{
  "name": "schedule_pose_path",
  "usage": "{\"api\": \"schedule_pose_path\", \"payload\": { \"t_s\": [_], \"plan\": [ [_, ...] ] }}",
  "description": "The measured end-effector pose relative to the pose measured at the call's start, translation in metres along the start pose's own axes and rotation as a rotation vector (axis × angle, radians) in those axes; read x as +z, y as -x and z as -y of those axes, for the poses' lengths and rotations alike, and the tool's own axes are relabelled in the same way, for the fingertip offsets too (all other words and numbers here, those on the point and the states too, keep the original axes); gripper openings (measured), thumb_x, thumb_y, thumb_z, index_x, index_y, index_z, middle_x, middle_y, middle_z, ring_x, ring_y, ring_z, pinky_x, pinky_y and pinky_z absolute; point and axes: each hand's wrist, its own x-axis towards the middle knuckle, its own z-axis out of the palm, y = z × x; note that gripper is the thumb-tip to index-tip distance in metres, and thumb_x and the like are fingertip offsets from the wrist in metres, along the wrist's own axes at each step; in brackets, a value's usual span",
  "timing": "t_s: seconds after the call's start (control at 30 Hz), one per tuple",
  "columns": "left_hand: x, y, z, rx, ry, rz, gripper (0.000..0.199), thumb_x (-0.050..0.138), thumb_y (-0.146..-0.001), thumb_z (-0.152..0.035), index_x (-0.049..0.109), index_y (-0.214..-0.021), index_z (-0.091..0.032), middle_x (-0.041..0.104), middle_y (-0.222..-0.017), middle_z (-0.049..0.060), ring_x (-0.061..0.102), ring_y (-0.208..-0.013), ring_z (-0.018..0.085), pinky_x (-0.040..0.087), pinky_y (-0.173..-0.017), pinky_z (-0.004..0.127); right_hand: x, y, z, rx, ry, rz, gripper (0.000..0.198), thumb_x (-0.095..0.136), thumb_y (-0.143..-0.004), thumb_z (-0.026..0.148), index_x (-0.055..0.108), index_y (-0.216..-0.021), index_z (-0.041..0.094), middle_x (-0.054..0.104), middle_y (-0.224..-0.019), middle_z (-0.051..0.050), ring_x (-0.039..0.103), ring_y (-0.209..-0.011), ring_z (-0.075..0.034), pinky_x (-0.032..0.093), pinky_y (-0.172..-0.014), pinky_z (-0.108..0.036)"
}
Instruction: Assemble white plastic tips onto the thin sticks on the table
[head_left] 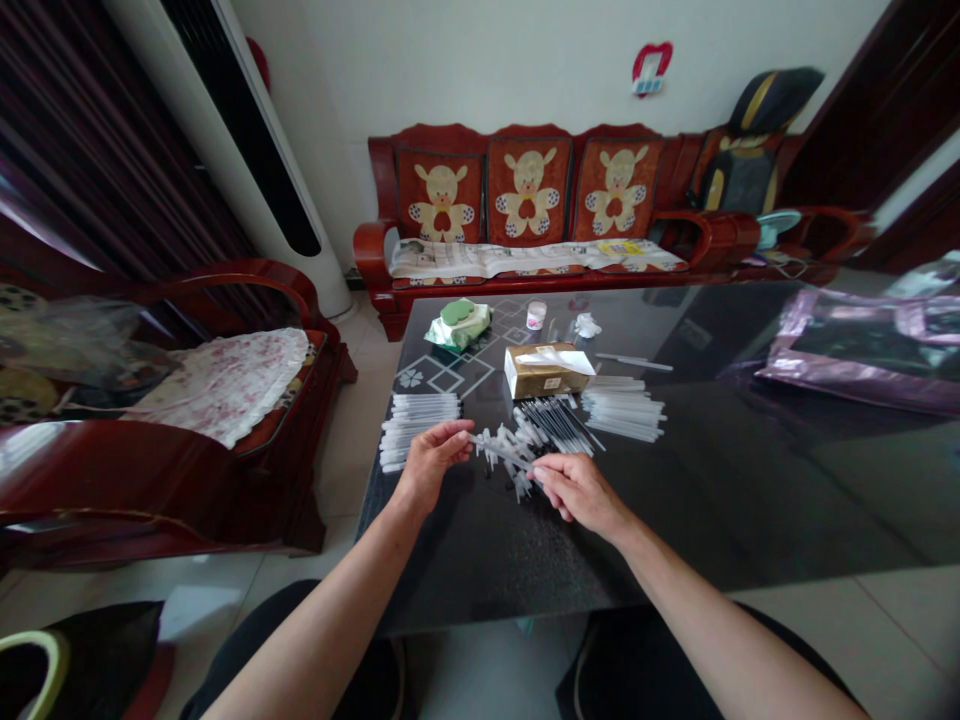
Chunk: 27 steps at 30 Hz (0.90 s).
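Low over the dark worktop (450,570), both arms (337,600) reach in from the near side, left hand (433,462) and right hand (579,490) pinching a tube (501,455) between them. A red sofa (371,252) lines the far wall (465,65).

Held tube (501,454): slim, pale, translucent; gripped at its two ends by the left hand (436,460) and right hand (576,490), slanting down to the right.
Small pieces (514,437): short, whitish, with black bits among them; heaped loosely beneath the tube.
Dark rods (561,427): thin, lying side by side, slanted, just beyond the heap.
Left bundle (418,425): pale sticks laid flat in a row.
Right bundle (624,410): similar pale sticks, flat, ends uneven.
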Motion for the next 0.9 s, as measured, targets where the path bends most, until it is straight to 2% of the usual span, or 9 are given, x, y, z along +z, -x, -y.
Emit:
{"api": "schedule_pose_path", "payload": {
  "t_s": [0.3,0.47,0.6,0.73,0.9],
  "plan": [
    [-0.0001,0.0003,-0.0024,-0.003,0.017,0.012,0.039,0.078,-0.064,-0.027,0.070,-0.100,-0.015,0.070,-0.091,0.006,0.063,-0.075,0.012,0.050,-0.069,0.022,0.0011,0.0003,0.0013,-0.007,0.004,-0.013,0.035,0.044,-0.089,0.040,0.066,-0.088,0.013,0.049,-0.049,0.005,0.044,-0.034,-0.006,0.032,-0.034,-0.016],
    [0.0015,0.0014,-0.0012,0.008,-0.021,0.001,0.035,0.074,-0.069,-0.035,0.072,-0.096,-0.013,0.068,-0.073,0.004,0.061,-0.065,0.010,0.050,-0.065,0.021,0.0014,0.0008,0.0025,-0.008,-0.004,-0.009,0.034,0.045,-0.088,0.040,0.066,-0.087,0.013,0.049,-0.049,0.005,0.044,-0.034,-0.006,0.032,-0.034,-0.016],
    [0.0007,0.0003,0.0008,0.005,-0.048,-0.022,0.034,0.077,-0.066,-0.034,0.073,-0.093,-0.014,0.065,-0.068,0.002,0.059,-0.062,0.009,0.048,-0.059,0.020,0.0016,0.0010,0.0018,-0.013,0.004,0.001,0.033,0.045,-0.089,0.039,0.066,-0.087,0.013,0.049,-0.049,0.005,0.044,-0.034,-0.006,0.032,-0.035,-0.015],
    [-0.0010,-0.0013,0.0012,0.014,-0.046,-0.029,0.036,0.080,-0.061,-0.031,0.073,-0.093,-0.015,0.069,-0.075,0.003,0.061,-0.064,0.010,0.049,-0.062,0.021,0.0018,0.0005,0.0006,-0.003,-0.012,0.019,0.034,0.046,-0.088,0.040,0.066,-0.086,0.013,0.049,-0.048,0.005,0.043,-0.033,-0.005,0.031,-0.034,-0.015],
    [-0.0021,-0.0019,0.0010,0.045,-0.021,-0.004,0.042,0.080,-0.062,-0.031,0.072,-0.100,-0.016,0.072,-0.090,0.008,0.064,-0.075,0.013,0.051,-0.072,0.024,0.0036,0.0001,-0.0027,0.072,-0.157,0.028,0.037,0.047,-0.087,0.044,0.064,-0.088,0.012,0.048,-0.048,0.006,0.039,-0.031,-0.005,0.030,-0.031,-0.016]
  ]
}}
